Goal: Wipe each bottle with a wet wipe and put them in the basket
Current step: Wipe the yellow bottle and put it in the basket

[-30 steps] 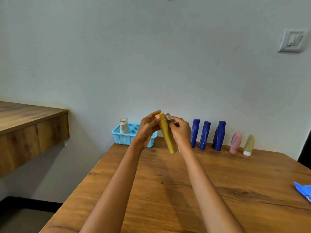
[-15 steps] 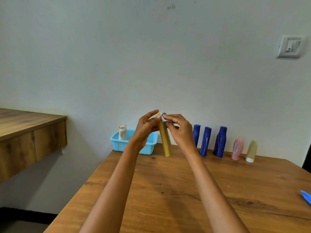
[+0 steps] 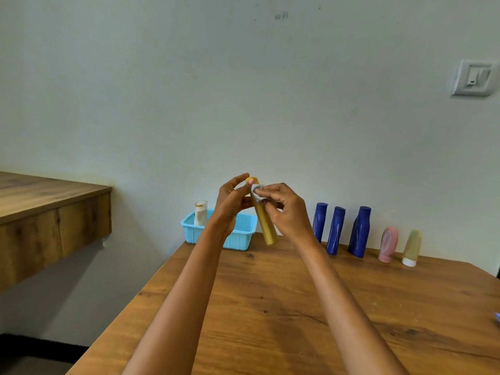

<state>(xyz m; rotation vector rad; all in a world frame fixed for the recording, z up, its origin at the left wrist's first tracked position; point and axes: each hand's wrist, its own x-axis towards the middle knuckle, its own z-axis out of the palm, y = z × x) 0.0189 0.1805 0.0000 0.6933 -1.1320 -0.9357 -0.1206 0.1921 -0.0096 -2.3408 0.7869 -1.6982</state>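
Fingers (image 3: 273, 188) of your right hand (image 3: 290, 212) now press the wet wipe (image 3: 257, 191) nearer the yellow bottle (image 3: 266, 226)'s cap — left hand (image 3: 230, 204) clamped on its neck, above the table (image 3: 297, 307)'s back edge — still wiping.

No legible text, brand, number or sign on anything I can see. The yellow bottle (image 3: 264, 223) in my left hand (image 3: 231, 205) shows no readable label. The blue bottles (image 3: 335, 230) just beyond my right hand (image 3: 286, 209) carry only unreadable pale markings.
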